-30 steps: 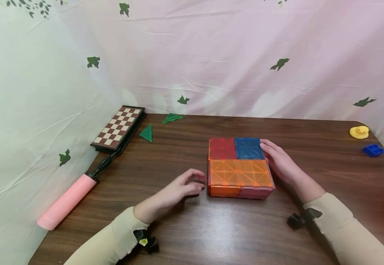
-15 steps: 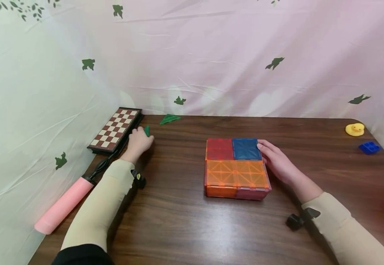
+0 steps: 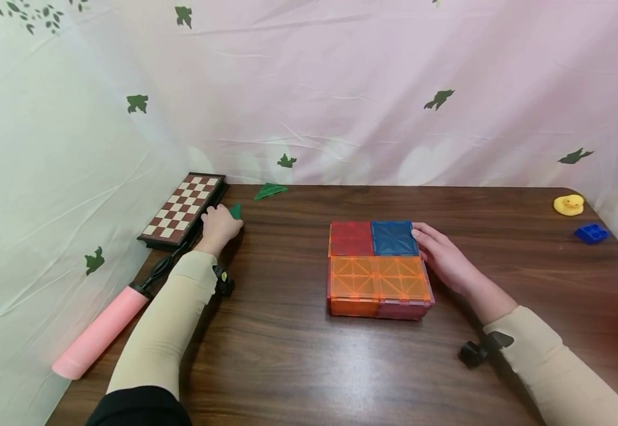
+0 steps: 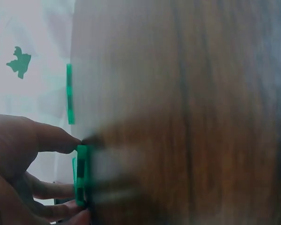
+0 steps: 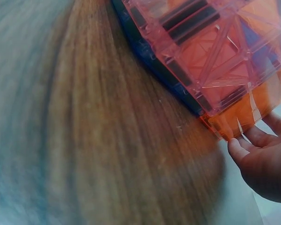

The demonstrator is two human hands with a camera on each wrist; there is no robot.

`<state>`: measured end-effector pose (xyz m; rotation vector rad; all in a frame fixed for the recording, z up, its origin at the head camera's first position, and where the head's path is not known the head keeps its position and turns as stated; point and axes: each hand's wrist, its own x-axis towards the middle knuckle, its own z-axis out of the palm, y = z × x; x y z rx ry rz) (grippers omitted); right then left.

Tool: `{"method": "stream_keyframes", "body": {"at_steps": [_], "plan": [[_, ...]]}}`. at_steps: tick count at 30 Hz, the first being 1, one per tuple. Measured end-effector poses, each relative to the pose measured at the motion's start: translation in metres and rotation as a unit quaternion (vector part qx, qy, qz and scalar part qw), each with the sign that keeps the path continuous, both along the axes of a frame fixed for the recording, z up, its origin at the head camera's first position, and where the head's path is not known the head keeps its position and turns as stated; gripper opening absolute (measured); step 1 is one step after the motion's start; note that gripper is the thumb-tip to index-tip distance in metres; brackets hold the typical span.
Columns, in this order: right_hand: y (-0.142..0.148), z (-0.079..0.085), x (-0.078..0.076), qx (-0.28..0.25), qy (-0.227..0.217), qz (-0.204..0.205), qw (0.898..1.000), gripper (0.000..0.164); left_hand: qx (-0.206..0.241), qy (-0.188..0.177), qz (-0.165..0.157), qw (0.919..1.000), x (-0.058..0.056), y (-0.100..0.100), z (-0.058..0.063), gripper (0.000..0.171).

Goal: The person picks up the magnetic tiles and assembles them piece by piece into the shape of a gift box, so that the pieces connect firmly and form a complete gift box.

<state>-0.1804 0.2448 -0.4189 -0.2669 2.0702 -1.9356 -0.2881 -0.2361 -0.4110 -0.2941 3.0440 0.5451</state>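
Note:
My left hand [image 3: 221, 225] is at the far left of the table and pinches a green triangular magnetic tile [image 3: 235, 211]. In the left wrist view the thumb lies at one end of this tile and fingers at the other. A second green triangular tile [image 3: 270, 190] lies near the back edge, apart from the hand. A box of translucent magnetic tiles [image 3: 378, 278] sits mid-table, its top red, blue and orange. My right hand [image 3: 444, 257] holds its far right corner. In the right wrist view the fingertips [image 5: 235, 146] touch an orange side tile.
Beside the left hand lies a folded chessboard [image 3: 183, 208]. A pink hand pump [image 3: 101, 331] lies in front of it, along the left side. A yellow toy duck [image 3: 569, 205] and a blue toy block [image 3: 591, 234] sit at the far right. Cloth walls border the table.
My left hand has moved from beside the tile box to the far left and taken hold of the nearer green triangular tile. My right hand stays at the box.

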Motion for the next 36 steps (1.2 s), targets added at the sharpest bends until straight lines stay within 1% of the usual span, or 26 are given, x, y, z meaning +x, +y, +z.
{"method": "stream_keyframes", "body": {"at_steps": [3, 7, 10, 13, 15, 18, 22, 25, 29, 32, 36], "plan": [[0.0, 0.0, 0.0, -0.003, 0.003, 0.0, 1.0, 0.044, 0.027, 0.014, -0.004, 0.9995, 0.0, 0.002, 0.0, 0.065], [-0.001, 0.0, 0.0, -0.004, 0.001, 0.0, 1.0, 0.044, 0.075, 0.045, -0.012, 0.9961, 0.002, 0.006, 0.001, 0.048], [-0.001, 0.0, 0.0, -0.006, 0.0, 0.0, 1.0, 0.044, 0.106, 0.06, -0.009, 0.9925, 0.004, 0.009, 0.003, 0.037], [-0.001, 0.0, 0.0, -0.007, -0.001, 0.0, 1.0, 0.044, 0.12, 0.066, -0.007, 0.9906, 0.008, 0.015, 0.007, 0.034], [0.0, 0.0, 0.0, -0.007, -0.001, 0.0, 1.0, 0.044, 0.125, 0.066, -0.013, 0.9899, 0.01, 0.019, 0.011, 0.032], [0.0, 0.0, 0.0, -0.005, -0.001, -0.001, 1.0, 0.045, 0.127, 0.074, -0.033, 0.9885, 0.014, 0.027, 0.018, 0.029], [0.0, -0.001, -0.001, 0.003, 0.0, -0.001, 1.0, 0.05, 0.15, 0.093, -0.078, 0.9812, 0.021, 0.046, 0.033, 0.024], [0.001, -0.001, 0.0, 0.012, -0.001, -0.002, 1.0, 0.055, 0.175, 0.106, -0.122, 0.9712, 0.028, 0.066, 0.047, 0.02], [0.001, 0.0, 0.0, 0.019, 0.001, -0.002, 1.0, 0.058, 0.208, 0.109, -0.187, 0.9538, 0.043, 0.093, 0.064, 0.016], [0.0, -0.001, 0.0, 0.017, 0.002, -0.001, 1.0, 0.056, 0.232, 0.104, -0.241, 0.9366, 0.057, 0.112, 0.073, 0.014], [0.001, -0.001, -0.001, 0.013, 0.003, 0.0, 1.0, 0.053, 0.255, 0.095, -0.309, 0.9114, 0.074, 0.132, 0.083, 0.012]]}}
